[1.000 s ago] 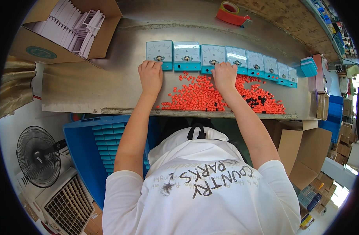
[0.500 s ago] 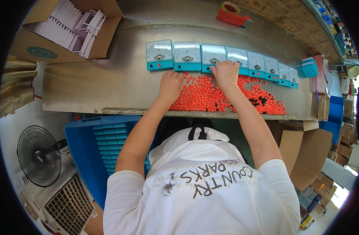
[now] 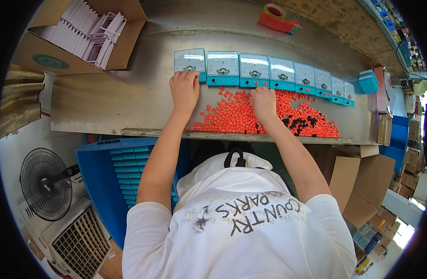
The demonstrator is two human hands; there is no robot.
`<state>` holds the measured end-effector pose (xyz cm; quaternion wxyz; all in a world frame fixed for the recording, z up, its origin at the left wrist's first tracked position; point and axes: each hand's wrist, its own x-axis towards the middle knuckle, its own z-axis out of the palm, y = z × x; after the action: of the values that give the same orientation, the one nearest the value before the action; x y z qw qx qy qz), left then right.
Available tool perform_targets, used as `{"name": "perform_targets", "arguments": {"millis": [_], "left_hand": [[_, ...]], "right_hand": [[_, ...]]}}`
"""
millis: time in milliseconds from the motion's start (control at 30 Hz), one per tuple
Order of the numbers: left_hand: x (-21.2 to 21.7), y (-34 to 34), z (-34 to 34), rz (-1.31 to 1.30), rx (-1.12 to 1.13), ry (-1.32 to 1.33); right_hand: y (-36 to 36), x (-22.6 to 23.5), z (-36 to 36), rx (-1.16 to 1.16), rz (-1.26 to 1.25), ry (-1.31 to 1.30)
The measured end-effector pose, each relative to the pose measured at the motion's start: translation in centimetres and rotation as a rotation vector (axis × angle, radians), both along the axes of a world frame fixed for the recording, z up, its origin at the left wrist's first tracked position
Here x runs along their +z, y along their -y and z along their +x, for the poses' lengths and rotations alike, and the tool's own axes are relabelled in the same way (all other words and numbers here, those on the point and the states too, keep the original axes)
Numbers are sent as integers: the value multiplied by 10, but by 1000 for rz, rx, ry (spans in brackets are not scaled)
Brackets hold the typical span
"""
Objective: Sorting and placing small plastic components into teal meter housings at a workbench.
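Note:
A row of teal meters with clear dial windows point(image 3: 222, 65) stands on the metal bench. At the leftmost meter point(image 3: 189, 60), my left hand point(image 3: 184, 92) has its fingers curled against the teal front strip and covers part of it. A bit of red shows by its fingertips; what they pinch is hidden. My right hand point(image 3: 263, 103) is bent over the heap of small red caps point(image 3: 232, 111), just below the front strip of the third meter point(image 3: 254, 67). Its fingers are drawn together, and anything between them is too small to make out. Red dots show on several front strips.
Black caps point(image 3: 295, 123) lie among the red ones. A carton of white plastic frames point(image 3: 78, 37) sits at the far left, a red tape dispenser point(image 3: 277, 21) at the back. A blue bin point(image 3: 99, 158) of teal parts and an open carton point(image 3: 362, 181) stand below the bench edge.
My left hand has gone from the heap's left edge to the leftmost meter. My right hand has come down off the meters to the caps. Red now shows on the third meter's strip.

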<state>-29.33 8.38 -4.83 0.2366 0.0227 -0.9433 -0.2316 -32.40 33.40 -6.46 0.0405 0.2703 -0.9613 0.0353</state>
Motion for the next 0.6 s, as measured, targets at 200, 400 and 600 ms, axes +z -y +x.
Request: {"name": "perform_targets", "arguments": {"millis": [200,400,600], "left_hand": [[-9,4,-7,-161,-23,-22],[-14,3,-4,-177,-47,-35],[-7,-5,-3,-125,-62,85]], "right_hand": [[-6,9,11,-62,-167,-29],[-56,25,-8,-257,-449,-73],[-102,16,-36,-413,-275,-124]]}}
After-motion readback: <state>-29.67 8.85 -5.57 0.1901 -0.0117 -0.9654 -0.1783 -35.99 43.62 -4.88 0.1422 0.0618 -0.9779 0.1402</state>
